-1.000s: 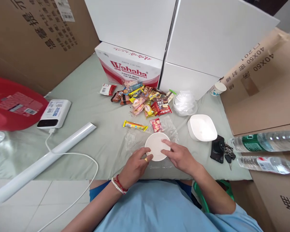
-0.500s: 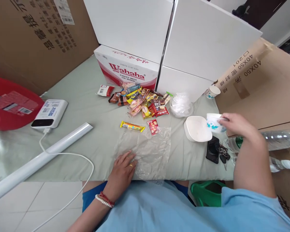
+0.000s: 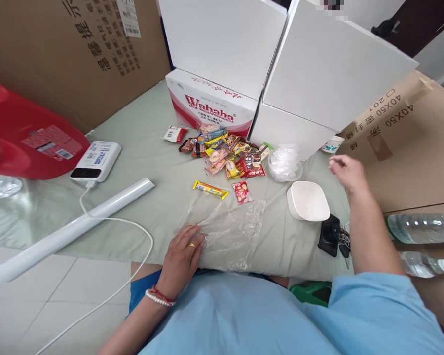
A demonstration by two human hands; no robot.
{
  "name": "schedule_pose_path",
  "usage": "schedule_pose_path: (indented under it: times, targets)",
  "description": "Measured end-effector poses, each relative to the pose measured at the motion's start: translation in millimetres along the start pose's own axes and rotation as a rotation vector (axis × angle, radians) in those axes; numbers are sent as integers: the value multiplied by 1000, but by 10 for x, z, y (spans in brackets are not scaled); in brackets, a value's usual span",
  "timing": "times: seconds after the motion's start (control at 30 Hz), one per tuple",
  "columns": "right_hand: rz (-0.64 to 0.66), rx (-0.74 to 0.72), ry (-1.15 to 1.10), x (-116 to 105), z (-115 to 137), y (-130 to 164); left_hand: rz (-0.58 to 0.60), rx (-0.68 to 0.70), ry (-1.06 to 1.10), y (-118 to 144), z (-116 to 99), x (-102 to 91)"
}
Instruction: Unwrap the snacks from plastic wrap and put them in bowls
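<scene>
Resting on the near left part of a clear plastic bag (image 3: 235,229), the left hand (image 3: 183,254) lies palm down, its fingers lightly bent, close side by side, and pointing forward and to the right. The bag lies flat and wrinkled near the front edge of the table (image 3: 281,246), its far edge facing the snacks (its crumpled outline leaves no clear long axis to read). The right hand (image 3: 348,172) hangs near a paper cup (image 3: 332,144), apart from it, with thumb and forefinger brought close and the others curled; whether they pinch anything, I cannot tell. The cup stands by the cardboard at the far right, its blue-green print facing the person and its rim uppermost. Just beyond the bag, a yellow snack bar (image 3: 210,189) runs left to right, its right end slightly nearer the person, while a red packet (image 3: 241,192) beside it points away. A white tub (image 3: 308,202) sits right of the bag, opening upward.
</scene>
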State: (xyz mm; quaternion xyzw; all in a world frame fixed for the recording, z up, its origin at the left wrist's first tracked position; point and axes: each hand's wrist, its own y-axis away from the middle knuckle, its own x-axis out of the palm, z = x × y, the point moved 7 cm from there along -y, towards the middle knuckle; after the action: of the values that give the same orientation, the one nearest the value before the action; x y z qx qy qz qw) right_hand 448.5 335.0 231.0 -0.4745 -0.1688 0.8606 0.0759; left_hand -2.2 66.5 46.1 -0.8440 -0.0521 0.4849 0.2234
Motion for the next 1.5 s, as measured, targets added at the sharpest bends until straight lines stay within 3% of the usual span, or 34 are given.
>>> schedule_pose_path:
  times: [0.07, 0.13, 0.27, 0.33, 0.4, 0.53, 0.63, 0.77, 0.87, 0.97, 1.03, 1.17, 1.27, 1.4, 1.5]
  targets:
    - [111, 13, -47, 354, 205, 578, 11, -13, -5, -31, 36, 31]
    - [201, -38, -106, 701, 569, 1183, 55, -9, -20, -67, 26, 99]
    - [434, -379, -189, 1345, 1445, 2250, 176, -29, -80, -131, -74, 232]
    - [596, -437, -123, 1613, 1569, 2606, 202, -71, -112, -141, -87, 245]
    - [711, -434, -69, 1753, 1472, 2811, 194, -136, -129, -119, -28, 212]
    - [731, -373, -68, 1681, 1059, 2908, 134, -261, -45, 10, 257, 69]
    - [683, -374, -98, 1565, 913, 2906, 79, -330, 15, 74, 471, -56]
    - [513, -349, -135, 1443, 987, 2814, -1, -439, 75, 13, 598, -154]
    - [424, -354, -180, 1418, 1191, 2743, -8, -639, 205, -72, 658, -114]
    - [486, -395, -195, 1563, 1411, 2741, 50, -789, 396, -181, 650, -30]
    - [565, -392, -150, 1738, 1463, 2764, 74, -789, 511, -276, 597, -30]
    - [612, -338, -51, 2011, 1346, 2780, 214, -774, 850, -334, 461, -16]
    - [604, -334, -47, 2075, 1259, 2785, 227, -903, 1075, -209, 485, -25]
    - [608, -324, -68, 2067, 1221, 2784, 232, -1091, 1080, 39, 667, -56]
    - [608, -315, -81, 2035, 1240, 2762, 273, -1112, 922, 145, 796, -129]
